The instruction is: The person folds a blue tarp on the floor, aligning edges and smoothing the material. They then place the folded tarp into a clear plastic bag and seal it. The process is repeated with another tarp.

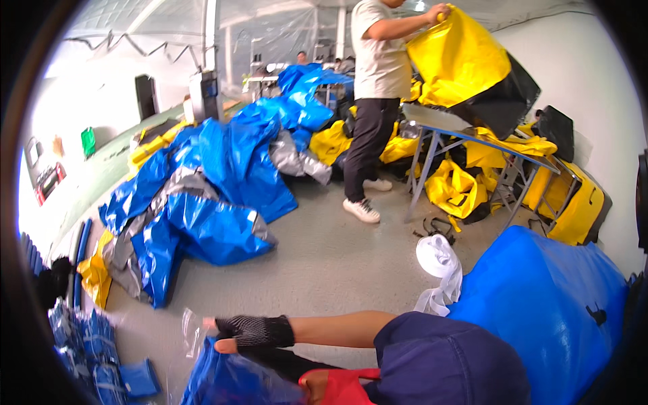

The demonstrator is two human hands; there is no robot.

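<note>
My right hand (253,332), in a dark fingerless glove with pale dots, reaches left across the lower part of the view. Its thumb and fingers are closed on the edge of a clear plastic bag (192,334). Folded blue material (226,378) shows inside the bag, below the hand. A small patch of skin beside red cloth (347,388) at the lower edge may be my left hand; its fingers cannot be made out. My navy sleeve (449,358) covers the right shoulder.
Bundled blue packs (91,344) lie at lower left. A blue-and-grey tarpaulin heap (223,169) covers the floor beyond. A large blue piece (533,304) and a white strap roll (435,256) are at right. A co-worker (378,67) lifts a yellow-and-black sheet (459,61) by a table (439,121).
</note>
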